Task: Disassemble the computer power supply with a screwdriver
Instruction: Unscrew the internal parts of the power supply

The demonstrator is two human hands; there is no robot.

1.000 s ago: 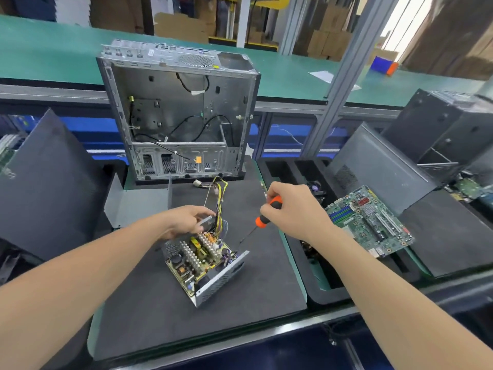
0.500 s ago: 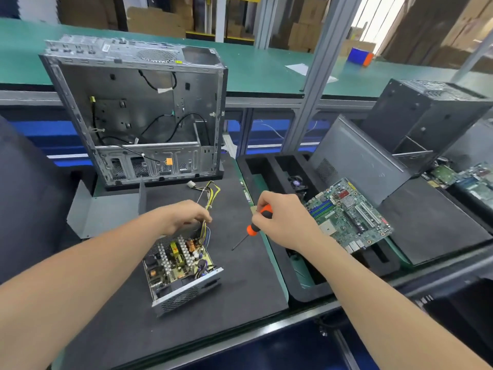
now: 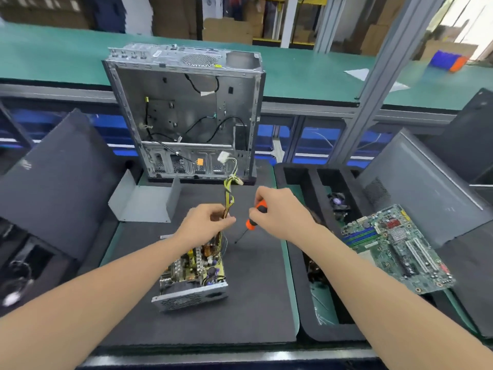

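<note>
Found power supply (image 3: 190,284) lid-off on the worktop (image 3: 261,303), board exposed but seated in its shell; noted left hand (image 3: 204,224) gripping its wire bundle (image 3: 229,193), right hand (image 3: 280,212) holding screwdriver (image 3: 253,217) off any screw; judged board removal outstanding.

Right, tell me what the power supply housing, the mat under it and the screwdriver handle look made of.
Power supply housing: bare sheet metal, dull silver, punched vent holes.
Mat: probably foam or rubber, matte black, no glare.
Screwdriver handle: likely plastic with rubbery grip, orange and black, smooth.
</note>
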